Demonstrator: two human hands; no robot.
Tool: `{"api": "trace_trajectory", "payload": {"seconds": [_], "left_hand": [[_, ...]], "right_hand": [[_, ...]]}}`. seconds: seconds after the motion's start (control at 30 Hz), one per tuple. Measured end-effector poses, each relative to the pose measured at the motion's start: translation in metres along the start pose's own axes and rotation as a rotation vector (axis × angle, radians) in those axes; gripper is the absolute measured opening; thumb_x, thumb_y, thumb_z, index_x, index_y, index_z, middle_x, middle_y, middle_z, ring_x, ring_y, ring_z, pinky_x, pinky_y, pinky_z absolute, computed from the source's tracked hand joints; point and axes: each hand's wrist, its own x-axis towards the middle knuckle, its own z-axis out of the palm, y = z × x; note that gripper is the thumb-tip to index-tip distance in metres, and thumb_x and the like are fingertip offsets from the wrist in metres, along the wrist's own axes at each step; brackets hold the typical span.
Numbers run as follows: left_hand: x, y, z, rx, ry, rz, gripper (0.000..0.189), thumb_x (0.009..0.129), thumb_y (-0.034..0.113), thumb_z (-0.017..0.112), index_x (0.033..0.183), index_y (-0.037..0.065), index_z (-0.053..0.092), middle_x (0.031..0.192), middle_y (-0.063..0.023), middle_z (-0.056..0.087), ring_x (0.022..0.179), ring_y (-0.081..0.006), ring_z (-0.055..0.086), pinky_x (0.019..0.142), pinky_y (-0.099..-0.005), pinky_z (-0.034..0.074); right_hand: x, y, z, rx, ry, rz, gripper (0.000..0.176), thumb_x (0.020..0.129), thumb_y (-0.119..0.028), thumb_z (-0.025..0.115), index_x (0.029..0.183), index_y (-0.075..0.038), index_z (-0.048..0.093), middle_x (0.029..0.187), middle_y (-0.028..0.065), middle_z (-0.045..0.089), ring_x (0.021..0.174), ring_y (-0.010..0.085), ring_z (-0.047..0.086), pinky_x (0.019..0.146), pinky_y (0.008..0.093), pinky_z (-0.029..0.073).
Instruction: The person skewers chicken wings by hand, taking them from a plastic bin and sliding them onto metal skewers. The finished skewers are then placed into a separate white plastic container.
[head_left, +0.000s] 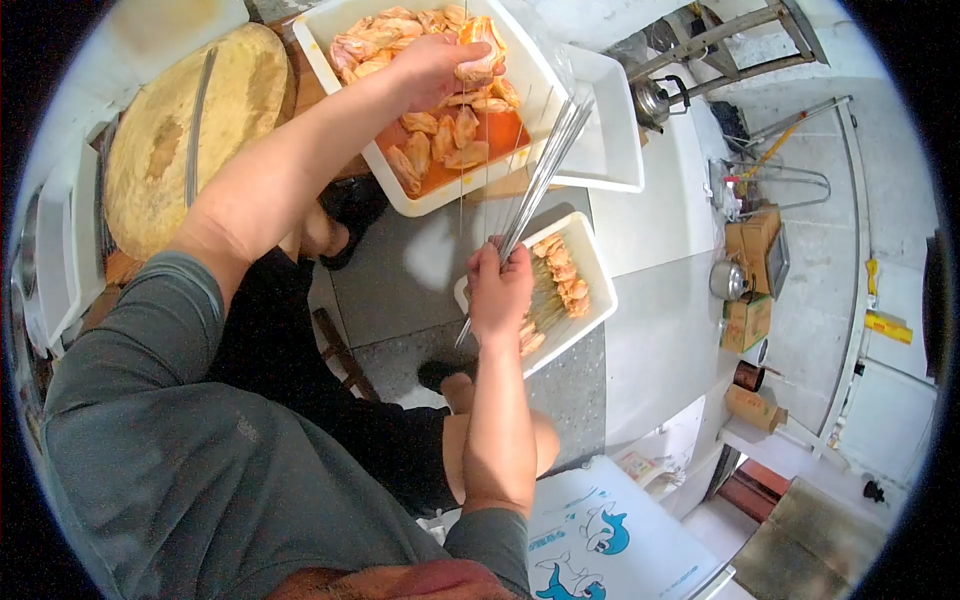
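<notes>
My left hand (pixel 440 72) pinches a raw chicken piece (pixel 482 48) over a large white tray (pixel 400 195). More chicken pieces (pixel 465 130) lie in that tray in reddish liquid. Lower down, my right hand (pixel 500 295) is closed around a bundle of thin metal skewers (pixel 545 165), whose long ends point up and to the right. A few thin skewers fan out towards the large tray. Just beside and partly under my right hand is a smaller white tray (pixel 590 322) with skewered meat (pixel 562 275) in it.
A round wooden board (pixel 165 150) with a dark strip across it is at the upper left. Another white tray (pixel 615 125) adjoins the large one. Kettles (pixel 650 100), boxes (pixel 750 250) and a metal rack are at the right. A dolphin-printed lid (pixel 640 530) is at the bottom.
</notes>
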Motion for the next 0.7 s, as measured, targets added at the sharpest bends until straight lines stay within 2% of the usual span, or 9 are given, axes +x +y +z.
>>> {"api": "trace_trajectory", "payload": {"seconds": [0.1, 0.3, 0.5, 0.7], "left_hand": [[-0.004, 0.001, 0.006, 0.045, 0.034, 0.016, 0.033, 0.091, 0.015, 0.060, 0.111, -0.009, 0.051, 0.104, -0.0154, 0.063, 0.094, -0.0216, 0.066, 0.082, -0.0310, 0.055], [0.007, -0.011, -0.003, -0.040, -0.110, 0.026, 0.030, 0.092, 0.016, 0.059, 0.109, -0.008, 0.053, 0.105, -0.0149, 0.064, 0.096, -0.0203, 0.066, 0.083, -0.0288, 0.055], [-0.003, -0.009, 0.005, 0.020, -0.077, 0.025, 0.026, 0.092, 0.018, 0.060, 0.104, -0.005, 0.056, 0.104, -0.0130, 0.065, 0.097, -0.0200, 0.066, 0.083, -0.0282, 0.054], [0.005, -0.016, -0.001, -0.015, -0.154, -0.006, 0.025, 0.091, 0.017, 0.060, 0.103, -0.005, 0.056, 0.102, -0.0128, 0.065, 0.095, -0.0213, 0.066, 0.082, -0.0282, 0.055]], "right_hand": [[0.001, 0.002, -0.002, 0.004, 0.006, -0.006, 0.009, 0.094, -0.010, 0.052, 0.102, -0.007, 0.048, 0.068, 0.0017, 0.053, 0.049, 0.0065, 0.042, 0.040, 0.0197, 0.031], [0.003, 0.002, -0.001, 0.034, -0.009, 0.006, 0.007, 0.094, -0.010, 0.051, 0.099, -0.006, 0.049, 0.068, 0.0019, 0.053, 0.049, 0.0065, 0.043, 0.041, 0.0202, 0.032], [0.001, -0.004, 0.007, 0.049, 0.012, 0.007, 0.007, 0.094, -0.010, 0.051, 0.095, -0.003, 0.050, 0.067, 0.0024, 0.055, 0.051, 0.0071, 0.046, 0.044, 0.0215, 0.035], [0.006, 0.003, 0.009, 0.005, 0.029, -0.045, 0.009, 0.094, -0.011, 0.052, 0.092, -0.003, 0.050, 0.067, 0.0027, 0.055, 0.053, 0.0077, 0.048, 0.046, 0.0221, 0.038]]}}
